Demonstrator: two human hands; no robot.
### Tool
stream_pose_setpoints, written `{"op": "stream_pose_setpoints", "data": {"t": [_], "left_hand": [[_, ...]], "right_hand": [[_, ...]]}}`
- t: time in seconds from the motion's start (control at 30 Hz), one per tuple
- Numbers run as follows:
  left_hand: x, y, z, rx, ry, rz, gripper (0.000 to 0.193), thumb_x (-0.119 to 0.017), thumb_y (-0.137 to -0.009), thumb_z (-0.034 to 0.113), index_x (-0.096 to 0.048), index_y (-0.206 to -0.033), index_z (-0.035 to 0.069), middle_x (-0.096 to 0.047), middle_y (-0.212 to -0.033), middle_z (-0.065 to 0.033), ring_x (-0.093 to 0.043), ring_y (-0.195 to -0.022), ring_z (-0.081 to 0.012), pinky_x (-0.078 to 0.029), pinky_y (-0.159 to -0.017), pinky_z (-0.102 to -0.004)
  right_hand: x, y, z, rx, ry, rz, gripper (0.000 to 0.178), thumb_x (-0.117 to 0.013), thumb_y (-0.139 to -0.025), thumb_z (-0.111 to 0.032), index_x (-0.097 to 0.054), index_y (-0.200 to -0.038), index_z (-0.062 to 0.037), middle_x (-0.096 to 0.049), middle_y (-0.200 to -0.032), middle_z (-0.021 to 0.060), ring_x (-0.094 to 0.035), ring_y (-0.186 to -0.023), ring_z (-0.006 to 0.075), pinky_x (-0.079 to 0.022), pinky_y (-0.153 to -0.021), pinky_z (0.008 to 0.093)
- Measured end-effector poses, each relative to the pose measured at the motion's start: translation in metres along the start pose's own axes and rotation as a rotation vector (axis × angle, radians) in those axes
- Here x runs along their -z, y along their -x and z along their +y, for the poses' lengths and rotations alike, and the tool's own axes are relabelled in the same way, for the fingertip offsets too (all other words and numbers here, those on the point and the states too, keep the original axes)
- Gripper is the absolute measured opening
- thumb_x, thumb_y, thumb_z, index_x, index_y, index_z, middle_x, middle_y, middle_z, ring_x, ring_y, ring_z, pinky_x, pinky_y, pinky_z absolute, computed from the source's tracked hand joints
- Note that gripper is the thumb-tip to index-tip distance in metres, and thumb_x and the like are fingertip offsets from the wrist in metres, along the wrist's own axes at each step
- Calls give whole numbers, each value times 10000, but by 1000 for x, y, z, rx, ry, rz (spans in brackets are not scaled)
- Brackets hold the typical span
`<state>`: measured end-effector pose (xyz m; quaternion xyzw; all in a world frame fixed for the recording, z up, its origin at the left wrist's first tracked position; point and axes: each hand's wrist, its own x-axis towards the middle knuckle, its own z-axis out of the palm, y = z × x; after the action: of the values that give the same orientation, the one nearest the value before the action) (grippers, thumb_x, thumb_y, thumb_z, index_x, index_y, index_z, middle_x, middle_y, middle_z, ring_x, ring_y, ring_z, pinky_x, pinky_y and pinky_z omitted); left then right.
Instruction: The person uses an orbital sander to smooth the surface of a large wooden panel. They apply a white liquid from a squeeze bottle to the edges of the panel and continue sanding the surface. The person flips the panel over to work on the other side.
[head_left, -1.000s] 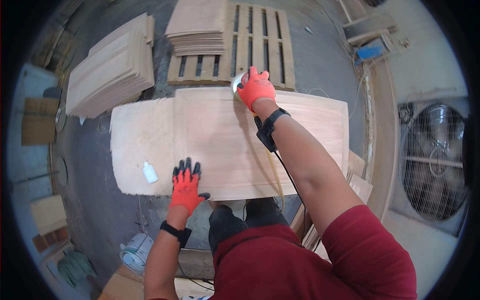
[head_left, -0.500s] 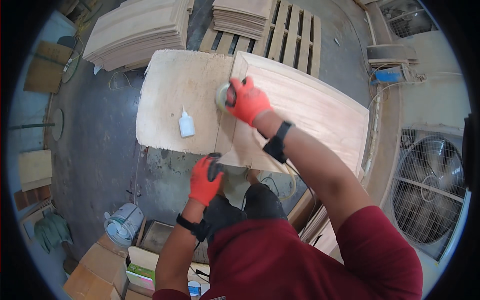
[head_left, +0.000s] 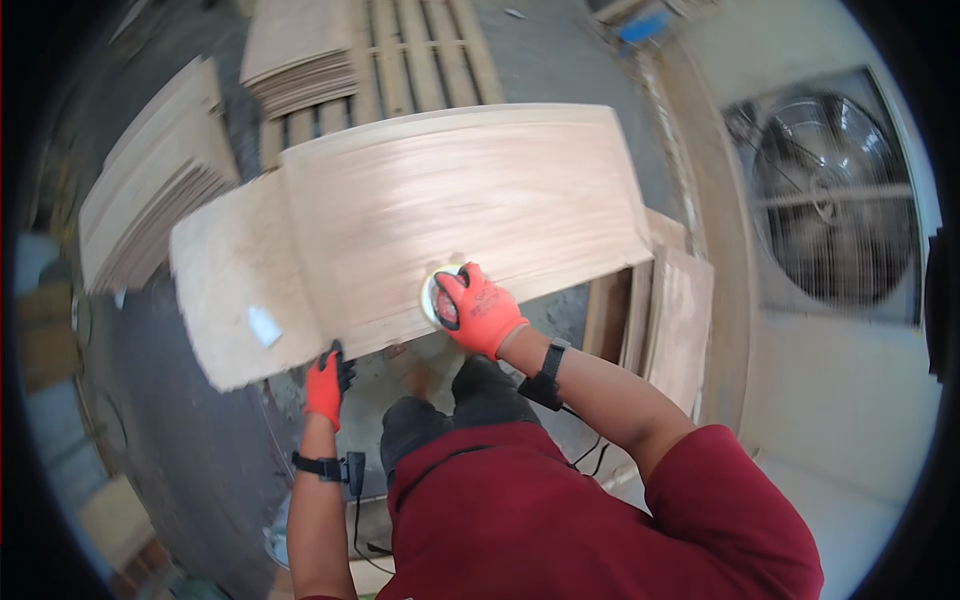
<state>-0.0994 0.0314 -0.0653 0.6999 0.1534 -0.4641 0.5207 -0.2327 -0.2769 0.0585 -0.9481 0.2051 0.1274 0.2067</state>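
A pale wooden panel (head_left: 470,190) with a raised frame lies across a rough-edged board (head_left: 235,265). My right hand (head_left: 482,310), in a red glove with dark fingertips, is closed over a round power sander (head_left: 437,297). The sander's disc rests on the panel near its front edge, about midway along. At the panel's near left corner, my left hand (head_left: 328,382), gloved the same way, has its fingers curled against the edge. A small white squeeze bottle (head_left: 264,326) lies on the board, left of the panel.
Beyond the panel, stacked wooden panels (head_left: 300,60) sit on a slatted pallet (head_left: 425,60). Another stack (head_left: 155,180) stands at the far left. Wooden pieces (head_left: 675,325) lean right of my right arm. A large caged fan (head_left: 830,200) is set at the right wall.
My right hand has brought the sander from the panel's left end to its near edge, further right. My left hand stays by the near left corner. The whole view has turned.
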Motion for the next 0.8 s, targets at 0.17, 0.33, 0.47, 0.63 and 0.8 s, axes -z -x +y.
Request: {"op": "stream_pose_setpoints", "data": {"t": [0.17,0.33,0.47,0.63,0.8], "left_hand": [[-1,-14,0,106,23,79,606,-566,-986,503,-508,-1384,50,-708,-1139,-197,-708,-911,-312,-549,-751,-399],[-10,-5,10,127,-225,113,790,-476,-962,691,-463,-1451,71,-692,-1191,-245,-695,-989,-350,-546,-887,-467],[-3,-9,13,187,-249,142,796,-481,-960,696,-460,-1449,68,-715,-1113,-230,-698,-901,-319,-561,-812,-437],[-8,2,16,212,-158,206,712,-518,-964,657,-500,-1371,73,-716,-1077,-206,-696,-876,-300,-546,-774,-405],[0,-1,4,169,-176,234,635,-526,-979,615,-533,-1313,75,-713,-1057,-170,-697,-862,-273,-534,-735,-391]], "right_hand": [[41,41,132,-385,-104,197,698,-758,-787,-314,-459,-1407,-197,-479,-1313,241,-659,-1019,431,-561,-864,489],[68,74,271,-781,-173,362,723,-768,-781,-355,-437,-1400,-185,-481,-1317,256,-645,-1059,445,-547,-896,495],[89,74,355,-976,-154,436,753,-759,-799,-403,-396,-1418,-172,-477,-1341,252,-634,-1097,436,-529,-940,490],[138,-12,387,-921,-160,385,754,-761,-809,-420,-400,-1420,-164,-482,-1356,248,-604,-1154,441,-515,-976,475],[201,-142,391,-803,-82,361,734,-749,-808,-439,-416,-1404,-169,-489,-1348,239,-610,-1152,435,-516,-984,472]]}}
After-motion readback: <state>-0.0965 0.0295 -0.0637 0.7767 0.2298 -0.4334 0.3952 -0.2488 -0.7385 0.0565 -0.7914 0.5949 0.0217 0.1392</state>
